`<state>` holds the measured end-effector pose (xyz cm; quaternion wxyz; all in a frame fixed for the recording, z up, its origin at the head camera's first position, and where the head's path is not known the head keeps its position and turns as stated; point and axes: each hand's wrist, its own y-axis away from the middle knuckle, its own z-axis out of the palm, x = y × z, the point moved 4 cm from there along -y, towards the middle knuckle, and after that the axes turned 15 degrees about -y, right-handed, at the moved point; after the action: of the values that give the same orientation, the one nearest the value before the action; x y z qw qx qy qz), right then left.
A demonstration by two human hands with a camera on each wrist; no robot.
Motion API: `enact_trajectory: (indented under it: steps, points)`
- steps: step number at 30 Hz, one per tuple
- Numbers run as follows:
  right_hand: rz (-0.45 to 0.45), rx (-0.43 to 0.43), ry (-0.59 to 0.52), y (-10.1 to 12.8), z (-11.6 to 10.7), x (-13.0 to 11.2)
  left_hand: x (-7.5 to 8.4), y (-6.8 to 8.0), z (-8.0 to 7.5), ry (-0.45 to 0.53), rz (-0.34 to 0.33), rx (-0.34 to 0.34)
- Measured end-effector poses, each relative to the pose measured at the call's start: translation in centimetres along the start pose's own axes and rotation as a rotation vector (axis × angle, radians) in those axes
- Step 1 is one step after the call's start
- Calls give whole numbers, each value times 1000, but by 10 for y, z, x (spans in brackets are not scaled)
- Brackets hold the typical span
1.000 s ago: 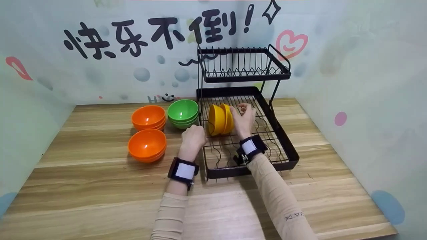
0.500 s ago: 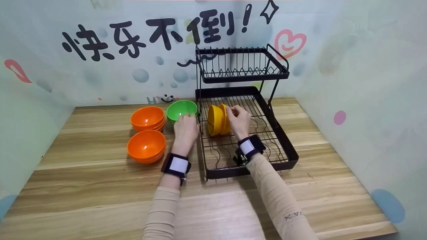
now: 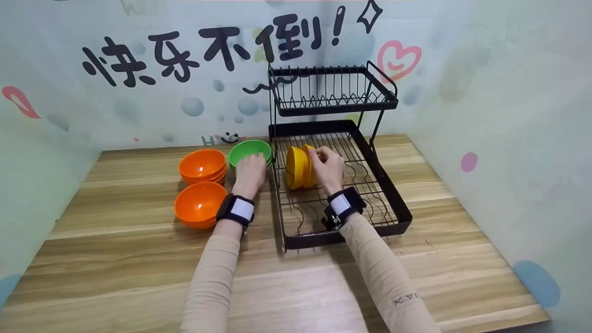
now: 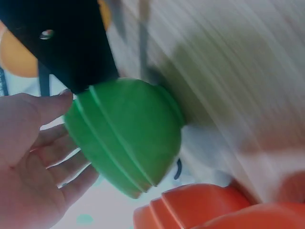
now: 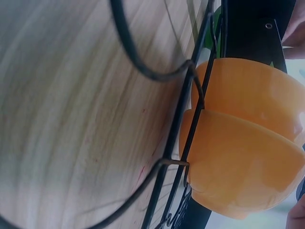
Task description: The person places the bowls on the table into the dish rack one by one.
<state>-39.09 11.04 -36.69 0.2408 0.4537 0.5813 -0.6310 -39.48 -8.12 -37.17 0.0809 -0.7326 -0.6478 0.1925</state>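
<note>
In the head view, my left hand (image 3: 251, 175) reaches over the near rim of the stacked green bowls (image 3: 249, 150). The left wrist view shows the thumb at the rim of these green bowls (image 4: 126, 133), with loosely bent fingers across their mouth; the fingertips are hidden. My right hand (image 3: 328, 169) pinches the upper edge of the right one of two yellow bowls (image 3: 298, 169). These stand on edge, side by side, in the lower tier of a black dish rack (image 3: 344, 238). The right wrist view shows the yellow bowls (image 5: 243, 157) against the rack's wires.
Two stacks of orange bowls, a rear one (image 3: 202, 163) and a front one (image 3: 199, 203), stand on the wooden table (image 3: 129, 273) to the left. The rack's upper tier (image 3: 337, 110) overhangs the rear of the lower one. Printed walls enclose the table's back and sides.
My left hand has moved left and forward from beside the rack to the green bowls' rim. My right hand has shifted slightly left onto the right yellow bowl's edge.
</note>
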Motion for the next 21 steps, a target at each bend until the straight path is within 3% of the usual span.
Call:
enact_trajectory:
  steps: [4, 21]
  points:
    - [-3, -5, -13, 0, 1, -1, -2, -1, 6, -7, 2, -49]
    - [0, -17, 2, 0, 0, -1, -5, -1, 2, -14, 16, -28]
